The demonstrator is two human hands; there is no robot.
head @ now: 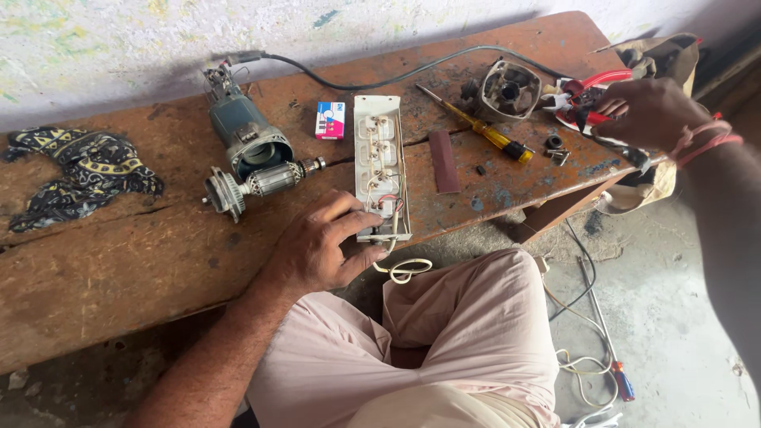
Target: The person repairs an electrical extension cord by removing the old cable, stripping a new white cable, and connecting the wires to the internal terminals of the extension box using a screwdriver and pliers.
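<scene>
Opened white power strip (381, 166) is steadied at its near end by left hand (317, 247), fingers spread flat on it. Right hand (646, 111), well right of the strip, has fingers closed on red-handled pliers (587, 97) on the surface (143, 254).

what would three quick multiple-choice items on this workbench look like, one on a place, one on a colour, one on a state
1. Where does the yellow-handled screwdriver lie?
A. on the floor
B. on the wooden bench, right of the open white socket strip
C. on the patterned cloth

2. What colour is the handle of the pliers that the right hand reaches for?
A. red
B. green
C. white

3. In what state is the open white socket strip?
A. closed and sealed
B. cover off, wiring bare
C. wrapped in cloth

Answers: 1 B, it lies on the wooden bench between the strip and the grey motor housing. 2 A, the red-handled pliers show red grips. 3 B, wires and contacts show while the left hand rests on its near end.
</scene>
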